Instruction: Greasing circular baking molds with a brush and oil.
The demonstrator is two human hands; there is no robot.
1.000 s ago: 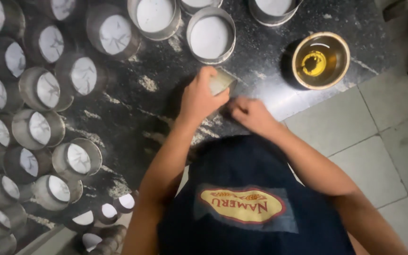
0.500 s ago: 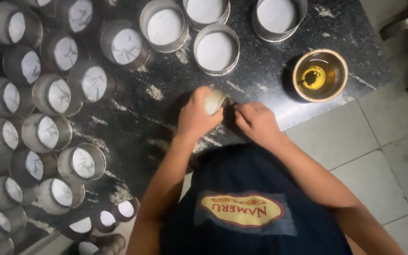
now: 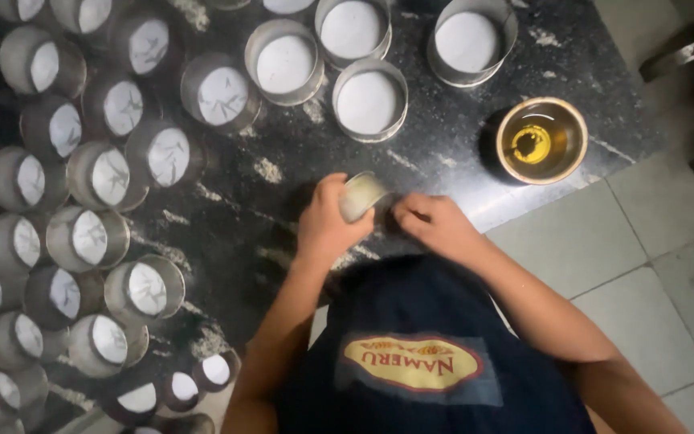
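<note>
Looking down from head height, a person in a dark blue apron [image 3: 427, 354] with a yellow oval patch works at a black speckled stone surface [image 3: 283, 209]. Their left hand [image 3: 327, 229] has its grip closed around a small round metal tin [image 3: 361, 195], held tilted just above the surface, near its front edge. Their right hand [image 3: 437, 225] sits just beside the tin with fingers curled inward; whether it pinches anything cannot be told. Beyond the right hand, well apart, stands a metal bowl of yellow oil [image 3: 541, 141]. Three larger tins lined with white paper discs stand beyond the hands: one [image 3: 369, 100] straight ahead, another [image 3: 285, 63] to its left, and one [image 3: 469, 40] farther back to the right. Many more lined tins [image 3: 90, 237] crowd the left side of the surface in loose rows, several touching. Pale grey floor tiles [image 3: 604, 257] show at the lower right.
</note>
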